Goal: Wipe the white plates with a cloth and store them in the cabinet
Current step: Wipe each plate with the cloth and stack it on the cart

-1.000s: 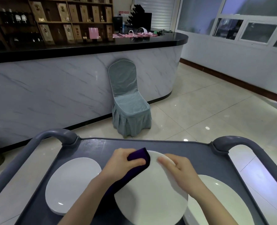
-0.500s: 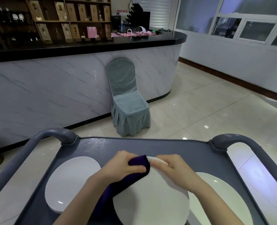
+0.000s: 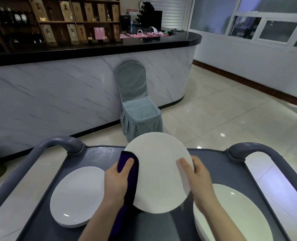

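one held plate (image 3: 159, 171) mid-wipe | left hand (image 3: 117, 178) pinches cloth (image 3: 129, 168) on rim | right hand (image 3: 198, 176) grips rim | lower-left plates (image 3: 76, 195), lower-right plate (image 3: 231, 216) apparently unstored

plate (image 3: 159, 173) tilted, 2 hands, purple cloth (image 3: 129, 173)

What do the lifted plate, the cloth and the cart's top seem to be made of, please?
The lifted plate: ceramic or melamine, can't tell which; stiff, white, this face matt, without glints. The cloth: soft purple fabric, probably microfibre; it folds over the plate's rim. The cart top: seemingly grey moulded plastic, satin, with faint reflections.
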Demonstrator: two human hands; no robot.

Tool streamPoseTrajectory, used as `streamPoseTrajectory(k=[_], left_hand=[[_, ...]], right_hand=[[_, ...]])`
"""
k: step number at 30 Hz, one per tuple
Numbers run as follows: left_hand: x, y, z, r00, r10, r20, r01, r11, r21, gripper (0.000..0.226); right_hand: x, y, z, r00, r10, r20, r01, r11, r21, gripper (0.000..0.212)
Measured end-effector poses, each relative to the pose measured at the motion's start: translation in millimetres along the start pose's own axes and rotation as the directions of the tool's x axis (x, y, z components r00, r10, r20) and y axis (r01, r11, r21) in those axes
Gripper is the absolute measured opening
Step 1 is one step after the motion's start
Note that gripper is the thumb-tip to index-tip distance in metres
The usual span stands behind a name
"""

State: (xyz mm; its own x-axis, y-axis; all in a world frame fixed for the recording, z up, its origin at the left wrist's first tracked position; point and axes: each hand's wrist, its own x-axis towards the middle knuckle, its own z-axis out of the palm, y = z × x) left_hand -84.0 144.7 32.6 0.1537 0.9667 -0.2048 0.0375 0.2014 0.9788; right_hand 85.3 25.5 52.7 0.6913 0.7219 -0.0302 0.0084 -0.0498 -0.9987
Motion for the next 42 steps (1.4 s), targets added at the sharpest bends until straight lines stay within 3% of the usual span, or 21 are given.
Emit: streamPoseTrajectory(k=[2, 5, 7, 9, 11, 13, 15, 17, 19, 22, 24, 26, 28, 31, 34, 37, 39, 42], left_hand=[[7.8, 9.9, -5.6, 0.979, 0.126, 0.163, -0.147, 0.981, 0.124, 0.027], [12.8, 18.4, -0.8, 0.856, 0.226, 0.465, -0.408, 0.848, 0.338, 0.026], [14.1, 17.6, 1.8, 0.823, 0.199, 0.532, -0.431, 0.829, 0.357, 0.022], [12.0, 14.7, 1.5, 0.846, 0.190, 0.498, -0.392, 0.855, 0.340, 0.023], [8.7, 5.8, -1.2, 0.919, 0.190, 0.346, -0.299, 0.907, 0.296, 0.031], [3.7, -3.6, -4.5, 0.981, 0.109, 0.159, -0.138, 0.974, 0.181, 0.034], [0.7, -10.2, -4.5, 0.997, 0.012, 0.079, -0.024, 0.990, 0.141, 0.036], [4.2, -10.1, -4.2, 0.995, 0.013, 0.102, -0.032, 0.982, 0.184, 0.038], [9.9, 0.1, -3.1, 0.970, 0.080, 0.228, -0.134, 0.964, 0.231, 0.039], [19.0, 16.3, 3.8, 0.841, 0.139, 0.523, -0.397, 0.816, 0.421, 0.028], [18.4, 16.0, 6.8, 0.784, 0.140, 0.605, -0.484, 0.747, 0.455, 0.025], [12.8, 6.9, 2.1, 0.856, 0.172, 0.488, -0.379, 0.851, 0.363, 0.023], [6.2, -7.2, -4.6, 0.949, 0.134, 0.287, -0.197, 0.959, 0.202, 0.026], [5.7, -16.9, -9.8, 0.978, 0.070, 0.195, -0.107, 0.977, 0.187, 0.033], [15.0, -6.5, -12.7, 0.923, 0.130, 0.361, -0.232, 0.939, 0.255, 0.039], [17.9, 6.5, -7.6, 0.775, 0.140, 0.617, -0.431, 0.831, 0.352, 0.025], [13.5, 7.6, -1.7, 0.714, 0.132, 0.688, -0.500, 0.785, 0.367, 0.030], [6.9, 4.7, -4.3, 0.828, 0.179, 0.530, -0.364, 0.892, 0.267, 0.027]], right_hand=[[15.2, -16.9, -9.4, 0.979, -0.082, 0.186, 0.114, 0.979, -0.166, 0.009], [23.1, -28.0, -0.7, 0.870, -0.074, 0.487, 0.316, 0.842, -0.436, 0.029], [21.9, -22.2, 5.5, 0.857, -0.087, 0.508, 0.373, 0.785, -0.494, 0.040], [20.6, -14.3, 3.7, 0.881, -0.142, 0.451, 0.369, 0.801, -0.471, 0.043], [17.8, -6.2, -0.2, 0.942, -0.142, 0.305, 0.257, 0.888, -0.380, 0.043], [14.0, 2.9, -0.3, 0.994, -0.062, 0.085, 0.079, 0.975, -0.208, 0.039], [11.6, 7.5, 0.7, 0.999, 0.045, -0.027, -0.047, 0.994, -0.099, 0.039], [11.8, 5.9, -2.5, 0.999, 0.034, 0.004, -0.033, 0.988, -0.154, 0.036], [14.5, -2.4, -4.7, 0.992, -0.024, 0.122, 0.056, 0.963, -0.263, 0.034], [17.9, -10.6, 2.2, 0.914, -0.063, 0.402, 0.258, 0.853, -0.453, 0.042], [19.5, -12.1, 3.4, 0.873, -0.059, 0.485, 0.318, 0.823, -0.472, 0.045], [20.6, -12.9, -2.4, 0.910, -0.101, 0.403, 0.278, 0.869, -0.410, 0.043], [17.7, -8.0, -6.2, 0.974, -0.096, 0.206, 0.157, 0.940, -0.303, 0.041], [10.3, 1.1, -3.0, 0.997, -0.010, 0.077, 0.027, 0.974, -0.224, 0.037], [9.4, -5.3, -4.3, 0.973, -0.050, 0.227, 0.122, 0.941, -0.317, 0.038], [12.3, -15.7, 3.5, 0.875, -0.038, 0.483, 0.289, 0.842, -0.456, 0.047], [14.6, -19.4, 6.7, 0.817, -0.012, 0.576, 0.342, 0.815, -0.467, 0.049], [19.6, -30.5, -2.2, 0.868, -0.052, 0.494, 0.297, 0.851, -0.432, 0.048]])
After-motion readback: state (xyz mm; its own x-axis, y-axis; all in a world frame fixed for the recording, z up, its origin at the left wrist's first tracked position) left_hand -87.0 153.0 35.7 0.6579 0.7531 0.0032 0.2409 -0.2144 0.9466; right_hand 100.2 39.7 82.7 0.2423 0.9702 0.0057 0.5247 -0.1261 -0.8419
